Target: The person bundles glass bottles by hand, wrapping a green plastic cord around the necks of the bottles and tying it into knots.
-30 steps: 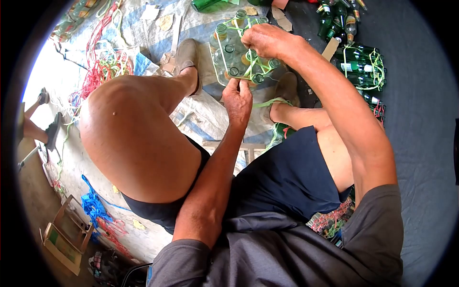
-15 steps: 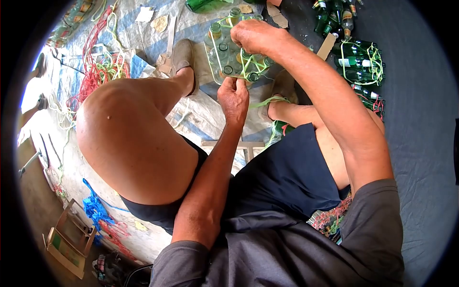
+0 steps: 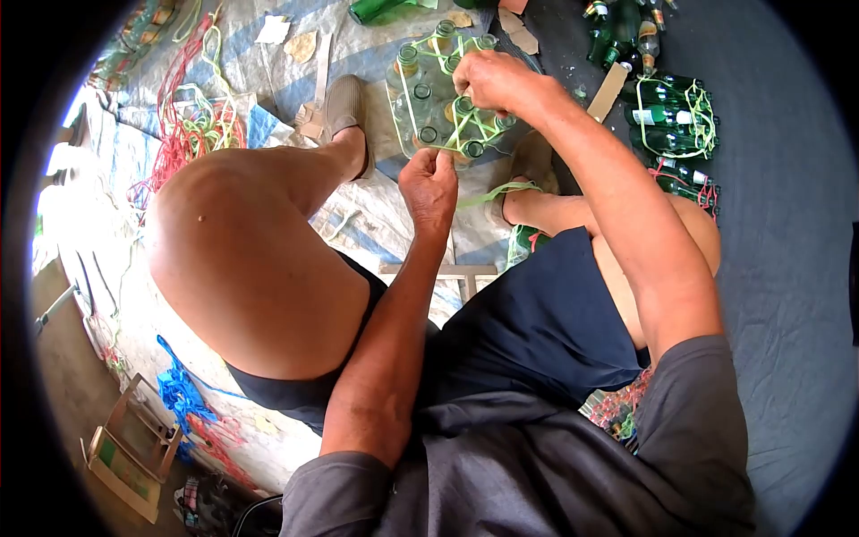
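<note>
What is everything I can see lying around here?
cluster of clear glass bottles: about ten, clear with green rims, upright between the feet
lime green plastic string: one, looped around the bottle necks
tied bundle of dark green bottles: one, lying at the right
loose dark green bottles: several, top right
tangle of red and green strings: one, upper left
blue string pile: one, lower left
striped woven mat: one, white and blue, underfoot
left hand: pinching string at the cluster's near edge
right hand: on top of the bottles

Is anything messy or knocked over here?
Yes. A green bottle lies on its side on the sheet, and loose red and green string sprawls in tangles left of the knee.
</note>
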Demonstrator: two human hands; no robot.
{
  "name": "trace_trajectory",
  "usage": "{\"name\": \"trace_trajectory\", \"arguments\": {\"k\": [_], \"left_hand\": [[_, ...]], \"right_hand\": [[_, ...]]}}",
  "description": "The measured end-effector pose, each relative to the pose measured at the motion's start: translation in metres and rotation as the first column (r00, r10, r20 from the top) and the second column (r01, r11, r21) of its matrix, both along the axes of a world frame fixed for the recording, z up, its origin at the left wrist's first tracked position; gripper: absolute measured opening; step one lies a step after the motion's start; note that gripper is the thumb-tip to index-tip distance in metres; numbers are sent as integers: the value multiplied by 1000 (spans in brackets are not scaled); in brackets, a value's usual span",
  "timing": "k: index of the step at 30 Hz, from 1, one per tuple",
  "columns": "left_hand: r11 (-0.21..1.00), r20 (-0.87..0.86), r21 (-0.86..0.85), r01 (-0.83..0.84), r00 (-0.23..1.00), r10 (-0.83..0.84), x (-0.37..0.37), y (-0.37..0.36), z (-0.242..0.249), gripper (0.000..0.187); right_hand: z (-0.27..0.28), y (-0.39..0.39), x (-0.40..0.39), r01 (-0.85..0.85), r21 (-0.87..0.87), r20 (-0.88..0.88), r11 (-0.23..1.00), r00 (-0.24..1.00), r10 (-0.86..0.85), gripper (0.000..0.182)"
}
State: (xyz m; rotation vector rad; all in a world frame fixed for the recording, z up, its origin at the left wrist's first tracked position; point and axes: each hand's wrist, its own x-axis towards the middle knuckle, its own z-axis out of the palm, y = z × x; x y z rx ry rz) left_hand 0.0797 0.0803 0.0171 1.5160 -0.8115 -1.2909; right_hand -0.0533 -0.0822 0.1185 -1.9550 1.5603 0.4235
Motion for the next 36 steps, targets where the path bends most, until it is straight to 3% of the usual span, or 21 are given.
{"name": "trace_trajectory", "arguments": {"k": [4, 7, 8, 15, 17, 20, 23, 27, 30, 36], "left_hand": [[999, 48, -40, 20, 999, -18, 7, -2, 8, 16], [998, 76, -33, 54, 996, -52, 11, -3, 9, 16], [997, 94, -29, 66, 994, -63, 13, -2, 10, 16], [985, 142, -100, 138, 982, -123, 26, -5, 4, 20], [980, 209, -101, 171, 967, -147, 29, -7, 6, 21], [974, 299, -107, 201, 940, -161, 32, -11, 10, 23], [966, 383, -119, 228, 909, -167, 35, -13, 14, 23], [953, 497, -113, 281, 847, -191, 41, -16, 21, 23], [942, 587, -117, 313, 787, -189, 43, -19, 24, 22], [907, 738, -125, 402, 649, -186, 47, -24, 36, 22]], "right_hand": [[-19, 18, -10, 118, -134, 195, 984, 977, -90, 18], [-26, 37, -10, 111, -419, 157, 901, 986, -49, 18], [-24, 40, -11, 158, -331, 158, 930, 981, -111, 19], [-28, 81, -7, 327, -405, 303, 854, 929, -212, 36], [-15, 102, 0, 274, -422, 225, 864, 955, -193, 59], [-15, 122, 11, 222, -535, 148, 815, 975, -168, 69], [-22, 126, 20, 289, -613, 184, 735, 957, -224, 52], [-22, 130, 20, 277, -651, 180, 707, 961, -211, 53], [-23, 130, 18, 284, -630, 183, 723, 959, -218, 66], [-26, 131, 20, 337, -604, 207, 722, 941, -266, 64]]}}
